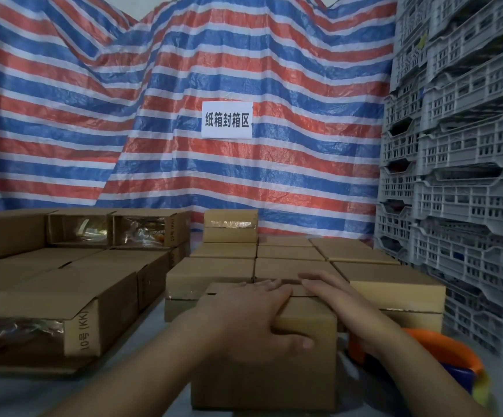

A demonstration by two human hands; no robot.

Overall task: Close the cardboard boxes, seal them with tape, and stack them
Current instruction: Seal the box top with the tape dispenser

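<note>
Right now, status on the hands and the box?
Both hands flat on the front box, left hand, right hand. Flaps down, no tape visible. Tape dispenser beside it, right. Nothing blocking.

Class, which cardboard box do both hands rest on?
The nearest box, front centre: the left hand and right hand press its top flaps. No hand touches the others.

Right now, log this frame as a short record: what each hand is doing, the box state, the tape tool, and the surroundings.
left hand: flat on top of the front box, thumb over its near edge
right hand: flat on the same box, fingers straight
box flaps: folded down, no tape visible on the seam
tape dispenser: orange, lying right of the box, untouched
closed boxes: in rows behind
open boxes: at left
crates: grey, stacked at right
</note>
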